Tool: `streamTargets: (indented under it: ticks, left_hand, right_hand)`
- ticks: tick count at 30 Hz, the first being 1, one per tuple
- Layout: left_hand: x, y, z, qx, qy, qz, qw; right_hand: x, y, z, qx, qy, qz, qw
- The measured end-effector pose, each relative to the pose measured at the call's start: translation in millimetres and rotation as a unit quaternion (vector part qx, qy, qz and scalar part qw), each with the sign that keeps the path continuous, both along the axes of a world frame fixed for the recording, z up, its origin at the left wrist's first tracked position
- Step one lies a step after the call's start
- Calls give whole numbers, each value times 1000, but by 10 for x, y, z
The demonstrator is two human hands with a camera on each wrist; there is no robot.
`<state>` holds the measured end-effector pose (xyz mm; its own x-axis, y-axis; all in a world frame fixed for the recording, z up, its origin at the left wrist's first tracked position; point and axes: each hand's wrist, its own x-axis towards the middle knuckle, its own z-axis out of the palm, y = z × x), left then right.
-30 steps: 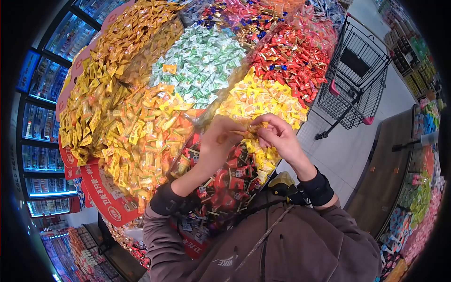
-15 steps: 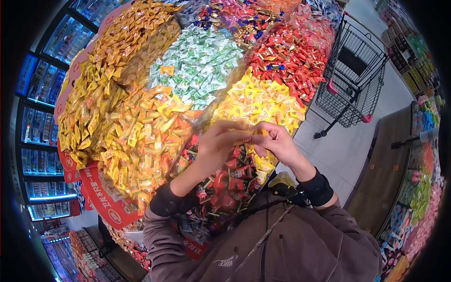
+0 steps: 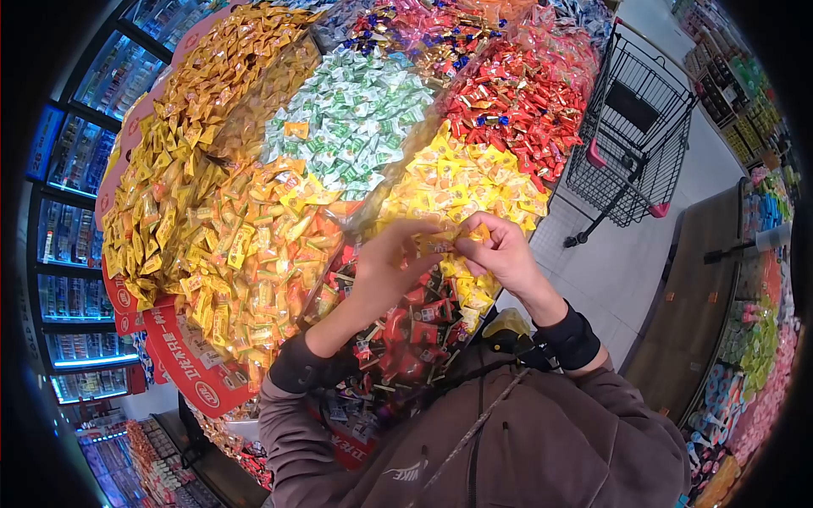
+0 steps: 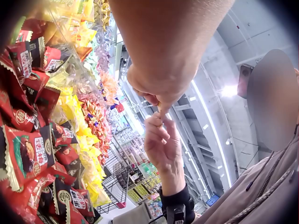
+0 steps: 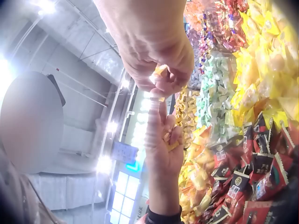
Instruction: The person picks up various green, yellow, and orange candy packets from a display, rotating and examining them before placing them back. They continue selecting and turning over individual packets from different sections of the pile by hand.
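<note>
In the head view, my two hands meet over the candy display. My right hand (image 3: 508, 254) pinches a small orange-and-white candy wrapper (image 5: 161, 71) between thumb and fingers. My left hand (image 3: 391, 258) faces it, thumb and fingertips close against the right hand's fingers. Under the left hand's curled fingers shows a yellow wrapped candy (image 5: 173, 145), in the right wrist view. Directly below the hands lie red-and-black wrapped candies (image 3: 413, 326) and yellow wrapped candies (image 3: 474, 182). My fingers hide most of what they hold.
Heaps of orange-yellow candies (image 3: 262, 254), green-and-white candies (image 3: 347, 118) and red candies (image 3: 529, 106) fill the sloping display. A black shopping cart (image 3: 631, 135) stands on the floor to the right. Lit drink coolers (image 3: 72, 229) line the left side.
My fingertips, pressed together half a second ago, now show a slight gap in the head view, with the orange wrapper visible at the right hand. The head view has shifted a little.
</note>
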<state>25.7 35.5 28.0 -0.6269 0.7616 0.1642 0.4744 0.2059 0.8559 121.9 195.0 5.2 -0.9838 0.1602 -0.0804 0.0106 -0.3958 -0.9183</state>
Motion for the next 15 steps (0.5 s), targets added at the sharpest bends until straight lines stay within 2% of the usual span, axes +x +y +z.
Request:
streamTargets:
  ticks: [5,15]
  left_hand:
    - [17,-6,14,3,-18,3,1000]
    - [41,11,12,28,-36,-14,999]
  right_hand:
    - [-14,0,-56,5,-12,26,1000]
    - [1,-38,24,48,2,-8,999]
